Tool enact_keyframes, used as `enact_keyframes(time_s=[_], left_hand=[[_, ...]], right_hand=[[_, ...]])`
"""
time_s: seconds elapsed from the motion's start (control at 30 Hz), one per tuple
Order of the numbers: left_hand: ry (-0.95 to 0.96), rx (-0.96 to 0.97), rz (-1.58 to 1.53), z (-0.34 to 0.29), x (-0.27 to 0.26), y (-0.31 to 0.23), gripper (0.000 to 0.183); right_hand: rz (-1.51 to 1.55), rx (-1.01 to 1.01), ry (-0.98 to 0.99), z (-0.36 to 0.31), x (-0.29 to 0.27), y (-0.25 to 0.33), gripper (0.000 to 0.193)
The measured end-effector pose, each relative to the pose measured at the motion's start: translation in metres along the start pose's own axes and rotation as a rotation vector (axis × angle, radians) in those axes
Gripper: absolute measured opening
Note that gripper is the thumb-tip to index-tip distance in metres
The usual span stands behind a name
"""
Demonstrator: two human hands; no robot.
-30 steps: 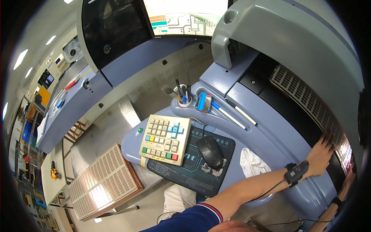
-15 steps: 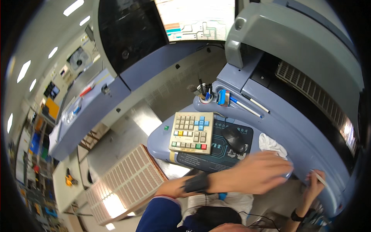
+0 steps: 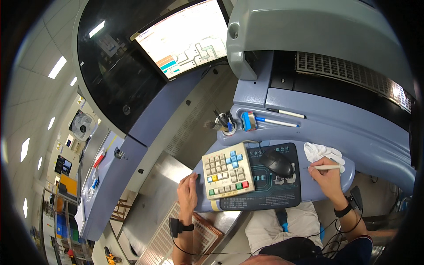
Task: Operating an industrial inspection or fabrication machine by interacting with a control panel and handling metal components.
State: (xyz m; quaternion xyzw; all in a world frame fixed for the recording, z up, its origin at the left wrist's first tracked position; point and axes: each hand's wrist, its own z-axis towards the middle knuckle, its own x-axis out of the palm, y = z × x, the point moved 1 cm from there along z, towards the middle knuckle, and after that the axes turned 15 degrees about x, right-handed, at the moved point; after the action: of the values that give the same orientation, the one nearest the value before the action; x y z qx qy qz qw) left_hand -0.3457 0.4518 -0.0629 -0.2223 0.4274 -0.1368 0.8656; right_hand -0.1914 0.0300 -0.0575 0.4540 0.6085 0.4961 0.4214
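My right hand, closed in a pinch, holds a slim white pen-shaped tool whose thin tip points left. Beside that hand lies a crumpled white cloth, perhaps a glove. My left hand rests at the left edge of the blue-grey console shelf, its fingers loosely extended and nothing visible in them. Just right of it stands a beige keypad with coloured keys. A black mouse sits on a dark printed mouse pad between the keypad and my right hand.
Behind the keypad are a pen cup, a blue eraser block and two markers. Lower left, a stack of patterned panels lies on a metal surface. Beyond stand a lit monitor and the machine's grey hood.
My left arm has drawn back from across the shelf to its left edge. My right hand has brought the white tool from the far right to beside the mouse pad. The view has shifted.
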Motion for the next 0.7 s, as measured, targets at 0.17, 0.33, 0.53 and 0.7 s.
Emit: enact_keyframes(time_s=[0.17, 0.33, 0.53, 0.7], left_hand=[[0.116, 0.115, 0.258, -0.006, 0.003, -0.009, 0.032], [0.007, 0.076, 0.088, -0.008, 0.003, -0.004, 0.029], [-0.107, 0.016, -0.064, -0.011, 0.007, 0.002, 0.013], [-0.096, 0.048, -0.016, -0.012, 0.007, 0.002, 0.015]], right_hand=[[-0.054, -0.007, -0.055, -0.006, 0.003, 0.003, 0.008], [-0.035, -0.027, -0.074, -0.002, 0.006, 0.001, 0.008], [-0.061, -0.054, -0.096, -0.006, 0.008, 0.004, 0.009], [-0.121, -0.088, -0.096, -0.006, 0.009, 0.004, 0.009]])
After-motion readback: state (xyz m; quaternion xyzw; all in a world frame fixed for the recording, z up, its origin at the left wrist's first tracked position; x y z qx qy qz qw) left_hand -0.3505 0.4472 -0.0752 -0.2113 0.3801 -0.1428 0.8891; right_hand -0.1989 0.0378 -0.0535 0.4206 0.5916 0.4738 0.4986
